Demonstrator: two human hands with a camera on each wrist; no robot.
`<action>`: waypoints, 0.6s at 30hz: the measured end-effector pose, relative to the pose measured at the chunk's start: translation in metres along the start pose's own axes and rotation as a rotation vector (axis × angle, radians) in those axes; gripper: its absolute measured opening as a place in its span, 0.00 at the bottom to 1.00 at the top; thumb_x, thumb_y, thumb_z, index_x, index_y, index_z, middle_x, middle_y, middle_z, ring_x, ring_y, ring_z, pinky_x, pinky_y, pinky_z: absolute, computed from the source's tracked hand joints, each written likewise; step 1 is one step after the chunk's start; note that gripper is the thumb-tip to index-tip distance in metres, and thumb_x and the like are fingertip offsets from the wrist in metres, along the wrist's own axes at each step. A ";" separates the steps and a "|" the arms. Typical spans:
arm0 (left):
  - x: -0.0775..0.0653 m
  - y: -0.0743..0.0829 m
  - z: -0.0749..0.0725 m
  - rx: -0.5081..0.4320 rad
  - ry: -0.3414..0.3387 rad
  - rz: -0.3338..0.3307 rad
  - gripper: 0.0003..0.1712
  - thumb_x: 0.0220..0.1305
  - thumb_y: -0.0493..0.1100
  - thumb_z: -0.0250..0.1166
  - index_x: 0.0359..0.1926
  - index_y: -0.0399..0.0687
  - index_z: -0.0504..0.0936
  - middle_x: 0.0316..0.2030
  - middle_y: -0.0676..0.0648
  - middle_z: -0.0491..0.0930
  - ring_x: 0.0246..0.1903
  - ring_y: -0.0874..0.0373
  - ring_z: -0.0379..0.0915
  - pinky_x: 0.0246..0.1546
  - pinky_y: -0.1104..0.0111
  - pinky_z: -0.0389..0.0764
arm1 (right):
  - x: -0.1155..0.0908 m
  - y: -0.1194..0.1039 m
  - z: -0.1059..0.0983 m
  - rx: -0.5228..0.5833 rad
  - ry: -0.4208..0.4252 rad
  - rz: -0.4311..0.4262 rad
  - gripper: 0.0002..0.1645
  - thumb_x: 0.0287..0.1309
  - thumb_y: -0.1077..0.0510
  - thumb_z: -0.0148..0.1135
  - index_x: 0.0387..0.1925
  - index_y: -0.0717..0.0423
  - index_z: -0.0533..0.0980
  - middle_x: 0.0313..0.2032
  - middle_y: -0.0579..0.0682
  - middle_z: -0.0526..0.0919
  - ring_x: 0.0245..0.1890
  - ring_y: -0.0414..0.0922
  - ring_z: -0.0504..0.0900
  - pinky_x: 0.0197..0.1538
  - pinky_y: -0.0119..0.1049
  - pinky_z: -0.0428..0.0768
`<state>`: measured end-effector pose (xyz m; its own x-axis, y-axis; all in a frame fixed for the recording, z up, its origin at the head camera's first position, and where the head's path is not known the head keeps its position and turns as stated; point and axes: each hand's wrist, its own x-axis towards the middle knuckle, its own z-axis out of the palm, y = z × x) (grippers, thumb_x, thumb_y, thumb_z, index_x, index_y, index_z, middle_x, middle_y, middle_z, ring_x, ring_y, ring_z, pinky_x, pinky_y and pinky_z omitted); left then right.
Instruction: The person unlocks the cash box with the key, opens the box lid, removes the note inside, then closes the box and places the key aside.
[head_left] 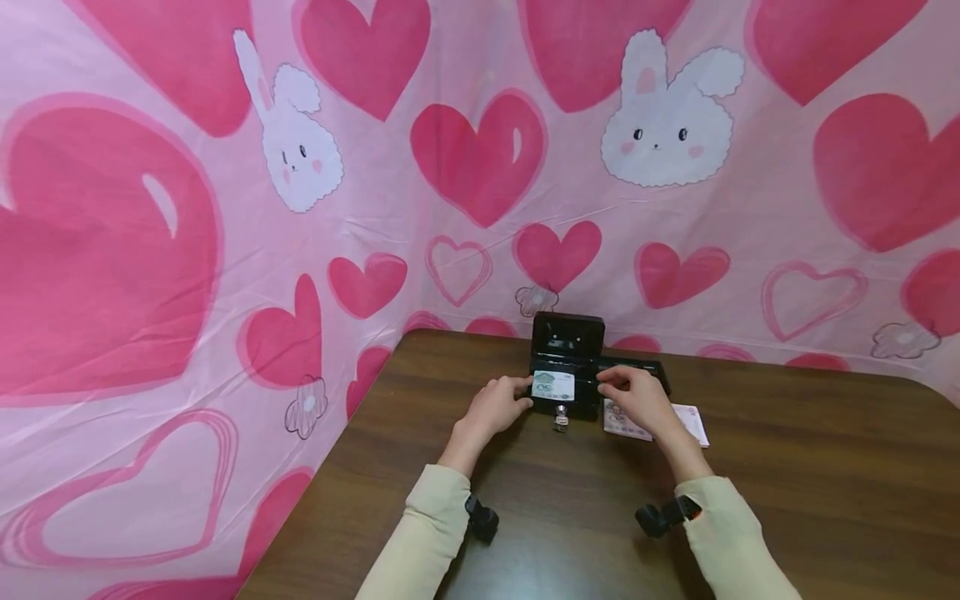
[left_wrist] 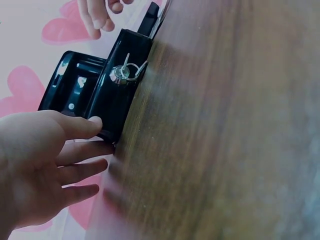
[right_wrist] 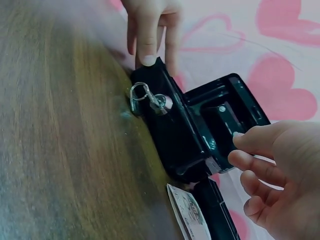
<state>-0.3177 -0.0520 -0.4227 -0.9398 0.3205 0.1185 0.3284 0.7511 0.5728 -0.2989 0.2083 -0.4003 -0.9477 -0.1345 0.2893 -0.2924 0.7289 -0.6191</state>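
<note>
A small black cash box (head_left: pixel 585 410) stands with its lid (head_left: pixel 567 335) raised at the back. Inside lies a green-and-white banknote (head_left: pixel 553 386) marked 50. Keys on a ring (left_wrist: pixel 133 71) hang from the lock on the box's front. My left hand (head_left: pixel 497 406) grips the left end of the box, thumb on the front and the other fingers spread at the end. Over the box's right end hovers my right hand (right_wrist: pixel 285 170), fingers loosely bent, with nothing visible between thumb and fingertips. Pinkish banknotes (head_left: pixel 626 423) lie beside the box, partly under the right hand.
A black tray-like piece (right_wrist: pixel 215 207) lies at the box's right, behind the notes. More pale pink notes (head_left: pixel 692 423) show right of the wrist. The brown wooden table (head_left: pixel 555 517) meets a pink heart-patterned cloth (head_left: pixel 480 158) behind the box.
</note>
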 end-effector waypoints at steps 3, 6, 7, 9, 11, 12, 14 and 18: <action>0.000 0.002 0.001 0.002 0.003 -0.003 0.27 0.69 0.45 0.63 0.68 0.52 0.74 0.62 0.46 0.78 0.60 0.53 0.77 0.60 0.54 0.77 | 0.003 -0.003 0.002 -0.006 -0.007 -0.011 0.15 0.64 0.57 0.62 0.48 0.61 0.82 0.42 0.58 0.87 0.38 0.48 0.82 0.40 0.40 0.78; -0.001 0.003 0.001 0.013 0.007 -0.005 0.27 0.70 0.45 0.63 0.68 0.52 0.74 0.63 0.46 0.78 0.60 0.53 0.76 0.60 0.54 0.76 | 0.008 -0.005 0.005 -0.016 -0.016 0.001 0.16 0.65 0.55 0.62 0.49 0.60 0.82 0.45 0.59 0.86 0.38 0.49 0.81 0.43 0.43 0.79; -0.001 0.003 0.002 0.019 0.009 -0.005 0.27 0.70 0.45 0.63 0.68 0.52 0.74 0.63 0.46 0.78 0.61 0.52 0.76 0.60 0.54 0.76 | 0.009 -0.006 0.006 -0.018 -0.020 0.005 0.16 0.65 0.55 0.62 0.49 0.60 0.82 0.46 0.59 0.86 0.38 0.49 0.81 0.44 0.44 0.80; -0.002 0.004 0.002 0.031 0.010 -0.008 0.27 0.70 0.45 0.62 0.68 0.52 0.74 0.63 0.46 0.78 0.61 0.52 0.76 0.60 0.54 0.76 | 0.012 -0.006 0.008 -0.024 -0.032 0.006 0.16 0.65 0.55 0.61 0.50 0.60 0.82 0.47 0.60 0.86 0.38 0.49 0.81 0.45 0.47 0.80; -0.003 0.005 0.002 0.042 0.011 -0.016 0.27 0.70 0.45 0.62 0.68 0.52 0.74 0.63 0.47 0.78 0.61 0.52 0.76 0.60 0.54 0.76 | 0.014 -0.007 0.010 -0.028 -0.043 -0.003 0.16 0.65 0.55 0.61 0.49 0.60 0.82 0.46 0.60 0.86 0.39 0.50 0.81 0.47 0.49 0.80; -0.003 0.006 0.003 0.045 0.012 -0.020 0.27 0.70 0.45 0.62 0.68 0.53 0.74 0.62 0.47 0.78 0.61 0.52 0.76 0.60 0.54 0.77 | 0.015 -0.006 0.010 -0.028 -0.045 -0.010 0.16 0.64 0.56 0.62 0.49 0.61 0.82 0.46 0.61 0.86 0.40 0.51 0.82 0.48 0.51 0.80; -0.003 0.007 0.005 0.043 0.018 -0.027 0.27 0.70 0.44 0.62 0.68 0.53 0.74 0.62 0.46 0.78 0.60 0.52 0.76 0.59 0.54 0.77 | 0.018 -0.005 0.012 -0.030 -0.049 -0.026 0.15 0.64 0.57 0.62 0.48 0.61 0.82 0.46 0.61 0.86 0.42 0.53 0.82 0.51 0.53 0.79; -0.004 0.008 0.006 0.053 0.034 -0.031 0.27 0.70 0.44 0.62 0.68 0.53 0.73 0.63 0.45 0.78 0.60 0.50 0.77 0.58 0.53 0.78 | 0.022 -0.002 0.015 -0.020 -0.051 -0.017 0.16 0.64 0.57 0.62 0.48 0.61 0.82 0.46 0.61 0.86 0.45 0.55 0.82 0.54 0.56 0.78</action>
<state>-0.3109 -0.0434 -0.4236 -0.9519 0.2778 0.1292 0.3029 0.7899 0.5332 -0.3214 0.1935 -0.4039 -0.9481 -0.1803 0.2618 -0.3062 0.7394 -0.5996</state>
